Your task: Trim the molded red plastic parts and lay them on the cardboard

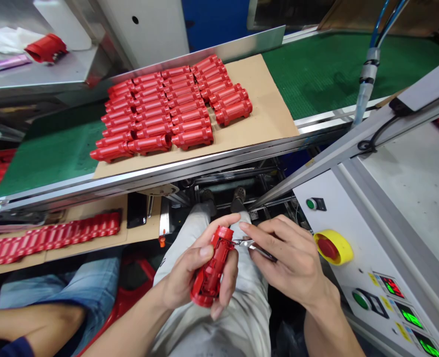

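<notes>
My left hand [200,270] is closed around a red plastic housing [214,265], a hollow tube with a ribbed collar at its upper end and a wider ring at its lower end. The housing is tilted, its cut-out side facing up. In my right hand [288,253] is a pair of small nippers [247,243] with a metal head and dark handles, partly hidden by the fingers. The tips of the nippers are at the housing's right edge, just below the collar; whether they touch it I cannot tell. Both hands are above my lap.
Rows of similar red housings [154,106] lie on a cardboard sheet [275,99] over the green conveyor [316,74]. At right stands a control panel [338,213] with a yellow-ringed red button [331,246]. More red parts [51,238] line a lower shelf. Someone's arm [33,325] is at lower left.
</notes>
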The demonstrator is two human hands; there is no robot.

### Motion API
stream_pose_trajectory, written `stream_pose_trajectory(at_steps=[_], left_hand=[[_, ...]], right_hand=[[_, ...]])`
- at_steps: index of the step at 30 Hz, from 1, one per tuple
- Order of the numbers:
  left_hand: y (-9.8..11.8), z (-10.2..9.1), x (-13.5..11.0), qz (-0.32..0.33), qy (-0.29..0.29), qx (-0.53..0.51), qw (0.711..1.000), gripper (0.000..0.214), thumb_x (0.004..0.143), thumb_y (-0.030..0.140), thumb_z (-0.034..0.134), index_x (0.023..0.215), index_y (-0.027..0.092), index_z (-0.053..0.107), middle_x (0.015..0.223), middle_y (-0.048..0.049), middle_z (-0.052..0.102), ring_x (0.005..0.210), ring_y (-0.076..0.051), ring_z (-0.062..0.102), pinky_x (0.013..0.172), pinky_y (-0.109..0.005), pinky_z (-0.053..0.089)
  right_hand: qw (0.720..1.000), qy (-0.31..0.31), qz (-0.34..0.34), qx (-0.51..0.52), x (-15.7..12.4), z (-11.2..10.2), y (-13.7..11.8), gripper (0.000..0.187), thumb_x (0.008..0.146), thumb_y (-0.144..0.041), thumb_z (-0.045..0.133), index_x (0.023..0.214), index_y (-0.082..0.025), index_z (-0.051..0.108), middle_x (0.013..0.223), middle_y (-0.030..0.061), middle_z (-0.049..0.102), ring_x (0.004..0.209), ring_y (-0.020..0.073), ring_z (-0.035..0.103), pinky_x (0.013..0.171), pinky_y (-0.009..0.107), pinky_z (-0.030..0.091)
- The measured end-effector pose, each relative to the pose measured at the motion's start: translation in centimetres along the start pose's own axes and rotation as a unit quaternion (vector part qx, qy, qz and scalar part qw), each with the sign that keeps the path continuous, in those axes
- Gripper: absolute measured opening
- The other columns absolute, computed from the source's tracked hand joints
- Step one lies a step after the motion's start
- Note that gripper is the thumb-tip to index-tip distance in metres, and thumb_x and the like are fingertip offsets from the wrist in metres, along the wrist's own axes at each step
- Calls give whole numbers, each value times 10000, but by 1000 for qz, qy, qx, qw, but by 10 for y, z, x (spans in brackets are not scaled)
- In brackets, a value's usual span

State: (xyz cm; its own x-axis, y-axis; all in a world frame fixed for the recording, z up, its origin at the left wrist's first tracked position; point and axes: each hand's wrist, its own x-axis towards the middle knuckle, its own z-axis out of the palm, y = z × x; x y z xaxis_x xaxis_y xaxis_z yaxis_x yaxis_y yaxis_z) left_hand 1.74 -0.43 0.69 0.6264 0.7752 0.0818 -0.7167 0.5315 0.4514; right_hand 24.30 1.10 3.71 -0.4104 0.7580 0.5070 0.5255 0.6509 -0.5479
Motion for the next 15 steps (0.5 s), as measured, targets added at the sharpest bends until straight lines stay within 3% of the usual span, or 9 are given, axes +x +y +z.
stream_pose_trajectory(at_steps=[8,15], left_hand=[[2,4,1,-6,-9,-30,999,585,1131,344,360,1692,179,334,743,-55,750,410,-150,621,450,-222,419],[3,4,1,-7,-5,-39,999,629,1121,355,362,1722,188,282,730,-36,725,398,-143,589,458,-237,419]], right_hand=[[1000,-16,-22,-3,4,-5,3,544,949,-52,703,1463,-227,672,1019,67,746,889,212,652,774,385,567],[999,-18,-35,-24,7,-7,4,508,984,-78,674,1462,-252,678,1007,57,746,894,209,666,791,389,589]])
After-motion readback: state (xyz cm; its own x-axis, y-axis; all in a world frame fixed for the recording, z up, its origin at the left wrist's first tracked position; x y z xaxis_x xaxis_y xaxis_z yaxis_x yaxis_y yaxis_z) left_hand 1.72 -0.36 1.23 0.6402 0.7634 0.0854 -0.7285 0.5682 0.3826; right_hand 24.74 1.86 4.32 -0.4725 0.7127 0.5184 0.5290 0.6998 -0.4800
